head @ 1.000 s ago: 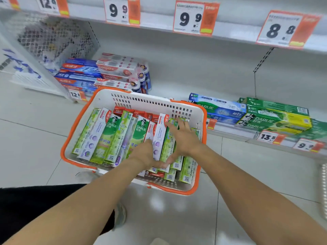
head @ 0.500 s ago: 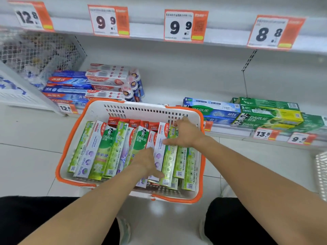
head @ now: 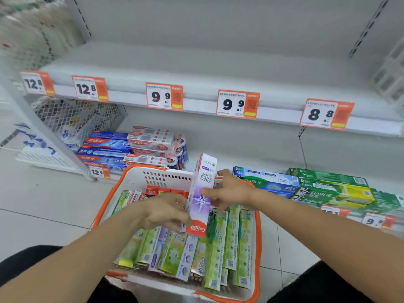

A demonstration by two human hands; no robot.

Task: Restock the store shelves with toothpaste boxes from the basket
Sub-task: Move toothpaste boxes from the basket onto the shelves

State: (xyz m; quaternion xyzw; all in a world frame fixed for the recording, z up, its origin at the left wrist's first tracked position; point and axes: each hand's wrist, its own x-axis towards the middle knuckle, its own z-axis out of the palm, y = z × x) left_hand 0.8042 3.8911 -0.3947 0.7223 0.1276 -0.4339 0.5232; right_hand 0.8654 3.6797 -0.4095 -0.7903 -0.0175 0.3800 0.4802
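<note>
A white basket with an orange rim (head: 258, 248) stands on the floor in front of me, packed with several green and purple toothpaste boxes (head: 218, 248). A white and purple Colgate box (head: 202, 193) is lifted upright above the basket. My left hand (head: 168, 211) grips its lower end from the left. My right hand (head: 231, 191) pinches its middle from the right. The bottom shelf behind holds blue and red Colgate boxes (head: 131, 147) on the left and Darlie boxes (head: 317, 189) on the right.
The middle shelf (head: 196, 68) above has a bare white board with orange price tags (head: 238, 103) along its edge. A wire mesh panel (head: 72, 114) stands at the left end. Grey floor tiles (head: 43, 204) lie to the left of the basket.
Both hands have pulled the white and purple Colgate box out of the basket and raised it upright. The camera has tilted up, showing the middle shelf.
</note>
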